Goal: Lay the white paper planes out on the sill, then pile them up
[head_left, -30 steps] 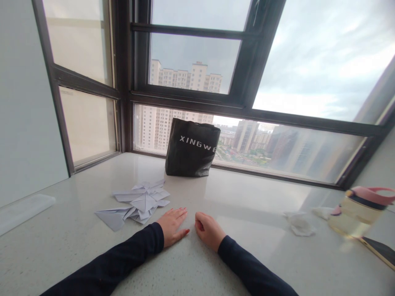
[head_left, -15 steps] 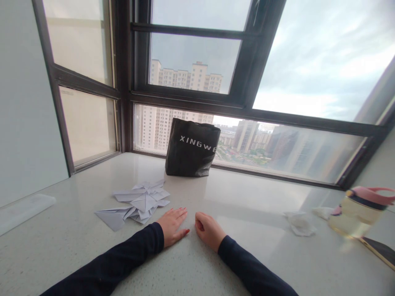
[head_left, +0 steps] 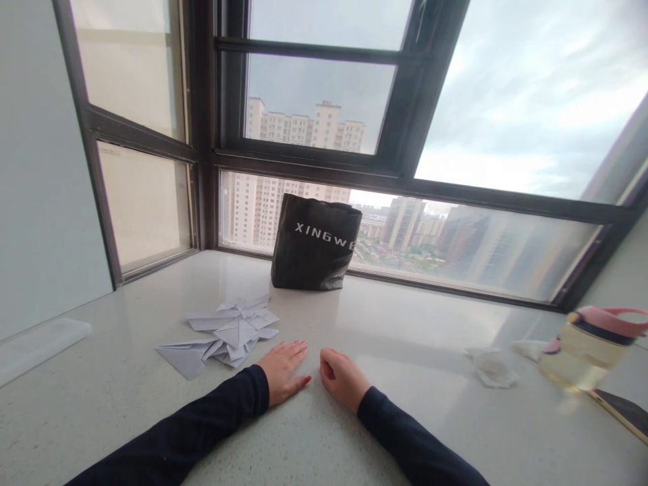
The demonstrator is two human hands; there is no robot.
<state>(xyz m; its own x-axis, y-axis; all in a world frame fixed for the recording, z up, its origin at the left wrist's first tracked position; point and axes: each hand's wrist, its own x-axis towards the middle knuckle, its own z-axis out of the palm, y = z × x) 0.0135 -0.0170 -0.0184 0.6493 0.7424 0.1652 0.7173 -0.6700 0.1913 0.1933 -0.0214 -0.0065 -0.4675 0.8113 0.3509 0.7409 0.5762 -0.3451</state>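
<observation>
My left hand (head_left: pixel 285 372) lies flat on the pale speckled countertop (head_left: pixel 283 445), palm down with fingers stretched out and red nails showing. Just to its right, a small gap apart, my right hand (head_left: pixel 343 379) rests on its side, curled into a loose fist with nothing visible in it. Beyond and left of my left hand is a pile of folded white papers (head_left: pixel 237 332), close to the fingers but not touched. A black bag (head_left: pixel 316 253) with white lettering stands upright farther back, in front of the window.
At the right are a crumpled white tissue (head_left: pixel 493 368), a clear bottle (head_left: pixel 587 354) with a pink lid, and a dark flat thing with a gold edge (head_left: pixel 625 413), perhaps a phone. A whitish translucent long object (head_left: pixel 45 345) lies at the left. Window frames (head_left: pixel 304 165) border the back.
</observation>
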